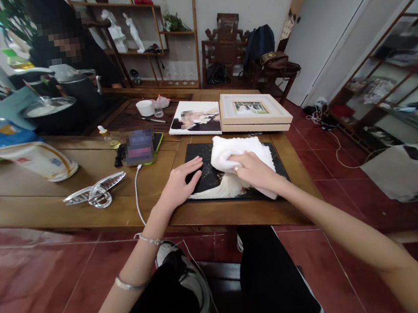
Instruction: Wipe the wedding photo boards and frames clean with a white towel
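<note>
A black rectangular board (205, 151) with pale specks on it lies near the front edge of the wooden table. My left hand (178, 182) rests at the board's left side, palm down, its fingers stretched out and holding nothing. Bunched in my right hand (253, 169) is a white towel (244, 146), pressed down over the middle and right of the board. Between the two hands, partly under the towel, a cream-coloured shape (217, 190) spreads along the board's front edge; whether it is a picture or a loose thing I cannot tell.
Behind the board stand a photo panel (195, 117) and a framed picture (255, 111). To the left are a phone (141, 148) with a white cable, a silver hair clip (97, 191), a dropper bottle (107, 135) and a blue-white bag (33, 155). A person in black (58, 22) is beyond the table.
</note>
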Tool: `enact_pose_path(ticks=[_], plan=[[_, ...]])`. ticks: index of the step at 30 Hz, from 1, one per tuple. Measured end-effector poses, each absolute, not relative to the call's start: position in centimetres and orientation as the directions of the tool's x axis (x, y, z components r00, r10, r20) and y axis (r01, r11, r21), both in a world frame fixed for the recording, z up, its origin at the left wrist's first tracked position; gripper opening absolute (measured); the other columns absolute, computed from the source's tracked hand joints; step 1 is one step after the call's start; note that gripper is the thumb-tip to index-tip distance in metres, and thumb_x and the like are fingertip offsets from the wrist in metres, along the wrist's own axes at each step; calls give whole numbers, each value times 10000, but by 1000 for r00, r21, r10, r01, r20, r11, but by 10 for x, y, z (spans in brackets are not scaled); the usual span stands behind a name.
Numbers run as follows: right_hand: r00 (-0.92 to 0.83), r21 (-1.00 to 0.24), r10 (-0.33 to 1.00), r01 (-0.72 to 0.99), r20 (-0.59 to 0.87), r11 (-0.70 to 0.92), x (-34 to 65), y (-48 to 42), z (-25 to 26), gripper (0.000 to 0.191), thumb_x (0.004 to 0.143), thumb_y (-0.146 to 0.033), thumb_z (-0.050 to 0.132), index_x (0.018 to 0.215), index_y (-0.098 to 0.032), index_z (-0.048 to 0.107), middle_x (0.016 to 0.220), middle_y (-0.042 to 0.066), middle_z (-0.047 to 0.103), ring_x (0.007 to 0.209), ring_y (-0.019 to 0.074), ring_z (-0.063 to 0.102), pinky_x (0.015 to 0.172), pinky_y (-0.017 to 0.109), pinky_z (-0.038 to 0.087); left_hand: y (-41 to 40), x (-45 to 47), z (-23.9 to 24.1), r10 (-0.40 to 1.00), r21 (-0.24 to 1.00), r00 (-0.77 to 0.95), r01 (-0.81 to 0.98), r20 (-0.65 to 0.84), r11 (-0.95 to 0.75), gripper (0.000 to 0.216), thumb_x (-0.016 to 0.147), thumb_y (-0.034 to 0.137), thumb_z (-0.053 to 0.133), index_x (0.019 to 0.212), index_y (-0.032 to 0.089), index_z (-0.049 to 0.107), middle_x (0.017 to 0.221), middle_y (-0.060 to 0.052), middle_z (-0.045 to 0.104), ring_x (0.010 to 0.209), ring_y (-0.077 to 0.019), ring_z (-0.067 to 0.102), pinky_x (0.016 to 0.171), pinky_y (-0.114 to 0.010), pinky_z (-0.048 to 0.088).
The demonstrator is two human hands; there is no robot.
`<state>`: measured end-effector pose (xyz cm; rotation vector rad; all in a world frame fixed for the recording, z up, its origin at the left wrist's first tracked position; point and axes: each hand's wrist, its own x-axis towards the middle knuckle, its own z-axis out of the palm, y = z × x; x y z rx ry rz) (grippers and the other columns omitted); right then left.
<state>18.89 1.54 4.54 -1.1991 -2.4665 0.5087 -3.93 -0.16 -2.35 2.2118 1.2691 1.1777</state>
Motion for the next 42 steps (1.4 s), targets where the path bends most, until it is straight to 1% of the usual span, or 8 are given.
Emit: enact_pose_path(ticks=[4, 11, 19, 25, 31, 35, 38, 42], plan=[[-561, -501, 802, 644, 204, 578, 143, 50, 44, 327, 760, -120, 369, 860, -174, 676, 1008, 48, 716, 896, 232, 608, 858, 327, 408, -2, -40, -22, 837, 616, 258, 580, 483, -534, 358, 895, 342, 523, 1148, 140, 674, 1260, -118, 620, 1212, -253, 558, 1076, -434, 404], [-607, -499, 759, 594, 237, 631, 109, 64, 39, 330, 750, -118, 378, 851, -175, 687, 983, 62, 722, 869, 233, 605, 854, 316, 398, -2, -40, -23, 846, 611, 243, 601, 475, -516, 346, 890, 349, 519, 1127, 161, 689, 1209, -106, 661, 1150, -264, 603, 1029, -435, 451], [-519, -492, 820, 662, 242, 565, 199, 49, 35, 311, 754, -141, 374, 779, -185, 681, 927, 43, 731, 875, 233, 611, 1006, 384, 318, -2, -39, -23, 829, 630, 246, 552, 502, -545, 356, 893, 364, 524, 1135, 156, 680, 1253, -110, 630, 1213, -254, 558, 1075, -444, 405], [-336, -496, 911, 765, 240, 412, 278, 49, 36, 319, 730, -216, 406, 854, -147, 691, 1002, 110, 710, 951, 298, 601, 895, 419, 415, -2, -39, -22, 833, 642, 240, 544, 498, -540, 345, 895, 356, 528, 1133, 158, 679, 1255, -109, 628, 1217, -247, 556, 1077, -447, 403], [-360, -495, 918, 774, 168, 394, 287, 1, 37, 243, 734, -163, 406, 722, -214, 644, 841, 30, 728, 860, 259, 639, 982, 476, 389, -2, -38, -22, 838, 644, 243, 547, 488, -534, 353, 893, 377, 528, 1138, 171, 678, 1257, -101, 628, 1221, -253, 552, 1077, -461, 399], [-497, -524, 863, 714, 89, 465, 273, -60, 40, 277, 668, -81, 389, 692, -238, 617, 999, 19, 728, 1092, 274, 608, 1094, 506, 289, -2, -38, -22, 838, 634, 246, 561, 487, -533, 358, 892, 373, 530, 1145, 165, 675, 1258, -108, 627, 1220, -259, 552, 1079, -460, 398], [-534, -526, 845, 710, 29, 467, 268, -88, 46, 264, 661, -88, 408, 707, -242, 617, 1136, 22, 687, 1232, 300, 514, 1045, 522, 352, -3, -38, -22, 834, 624, 249, 566, 493, -538, 360, 884, 366, 543, 1138, 149, 677, 1250, -121, 631, 1214, -264, 556, 1077, -456, 401], [-530, -569, 847, 710, -44, 415, 269, -76, 54, 221, 696, -114, 415, 644, -237, 591, 959, 16, 714, 1142, 288, 571, 993, 491, 398, -3, -38, -23, 822, 615, 258, 560, 507, -555, 360, 871, 354, 560, 1140, 141, 674, 1254, -125, 628, 1213, -263, 558, 1075, -454, 405]])
